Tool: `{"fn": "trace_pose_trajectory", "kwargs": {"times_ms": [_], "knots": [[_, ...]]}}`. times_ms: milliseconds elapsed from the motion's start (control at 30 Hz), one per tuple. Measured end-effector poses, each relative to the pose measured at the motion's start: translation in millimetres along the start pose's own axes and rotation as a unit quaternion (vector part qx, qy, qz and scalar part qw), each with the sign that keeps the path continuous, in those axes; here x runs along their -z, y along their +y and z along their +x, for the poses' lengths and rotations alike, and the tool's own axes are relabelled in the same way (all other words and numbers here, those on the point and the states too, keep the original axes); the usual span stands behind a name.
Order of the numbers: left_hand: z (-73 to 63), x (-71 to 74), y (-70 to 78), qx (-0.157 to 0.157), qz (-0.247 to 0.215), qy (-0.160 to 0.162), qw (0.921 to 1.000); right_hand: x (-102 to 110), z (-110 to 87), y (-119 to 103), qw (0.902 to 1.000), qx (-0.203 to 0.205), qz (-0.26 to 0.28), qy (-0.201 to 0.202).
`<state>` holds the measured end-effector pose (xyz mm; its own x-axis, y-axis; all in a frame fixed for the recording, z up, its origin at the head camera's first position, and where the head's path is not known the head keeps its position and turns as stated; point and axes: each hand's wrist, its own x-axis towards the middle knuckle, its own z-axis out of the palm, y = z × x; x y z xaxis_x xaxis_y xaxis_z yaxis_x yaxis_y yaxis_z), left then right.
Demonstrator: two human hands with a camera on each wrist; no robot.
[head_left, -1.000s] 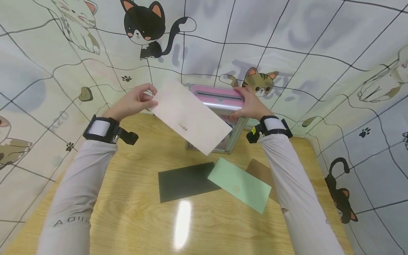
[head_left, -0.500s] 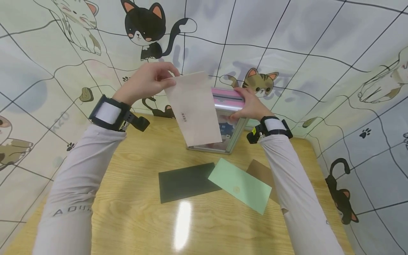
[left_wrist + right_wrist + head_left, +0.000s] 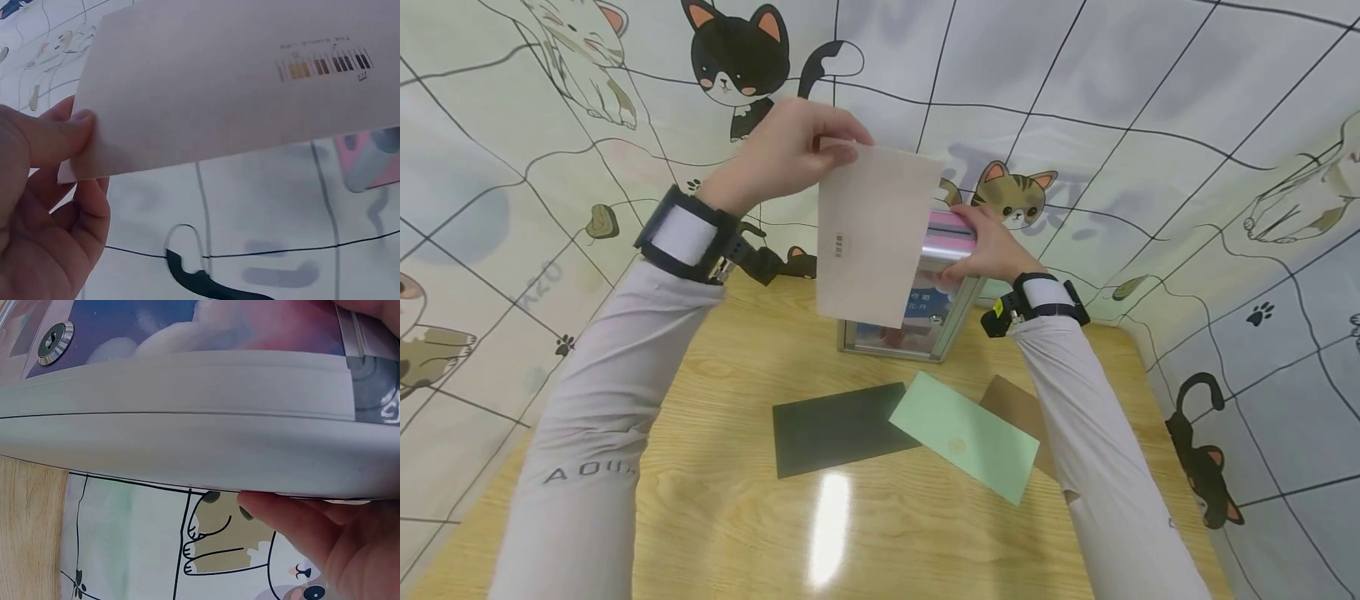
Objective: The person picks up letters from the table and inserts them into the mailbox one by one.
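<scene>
My left hand [image 3: 793, 154] pinches a pale pink envelope [image 3: 876, 237] by its upper left corner, thumb on the near face. The envelope hangs in front of a slotted lock box [image 3: 953, 237] with a pink top, hiding its left part and most of its slot. In the left wrist view, small coloured print [image 3: 325, 65] shows on the envelope. My right hand [image 3: 988, 243] grips the box's top right end, thumb in front and fingers behind. A round lock [image 3: 56, 342] and the silver upper edge appear in the right wrist view.
On the wooden table [image 3: 730, 500] before the box lie a dark green envelope [image 3: 842, 429], a mint green one [image 3: 966, 433] overlapping its right end, and a brown one [image 3: 1003, 400] partly under the mint one. A cat-print sheet [image 3: 880, 50] hangs behind and at the sides.
My left hand has risen and moved right, swinging the pale envelope from a slant to nearly upright in front of the box. My right hand has stayed on the box.
</scene>
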<state>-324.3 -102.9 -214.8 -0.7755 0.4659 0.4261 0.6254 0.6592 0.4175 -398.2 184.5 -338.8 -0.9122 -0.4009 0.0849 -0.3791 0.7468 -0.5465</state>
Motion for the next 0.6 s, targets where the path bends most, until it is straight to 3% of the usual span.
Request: {"fn": "trace_pose_trajectory", "kwargs": {"times_ms": [267,400,600], "knots": [[18.2,16.4,26.1,-0.014,0.047,0.052,0.9975,-2,0.7,2,1.0,-0.002,0.0,-0.001],[21.9,18.4,29.9,-0.007,0.054,0.071,0.996,-2,0.4,1,1.0,-0.005,0.005,-0.001],[24.3,23.5,29.5,-0.022,0.067,0.112,0.9913,0,0.8,1,1.0,-0.001,0.0,-0.003]]}}
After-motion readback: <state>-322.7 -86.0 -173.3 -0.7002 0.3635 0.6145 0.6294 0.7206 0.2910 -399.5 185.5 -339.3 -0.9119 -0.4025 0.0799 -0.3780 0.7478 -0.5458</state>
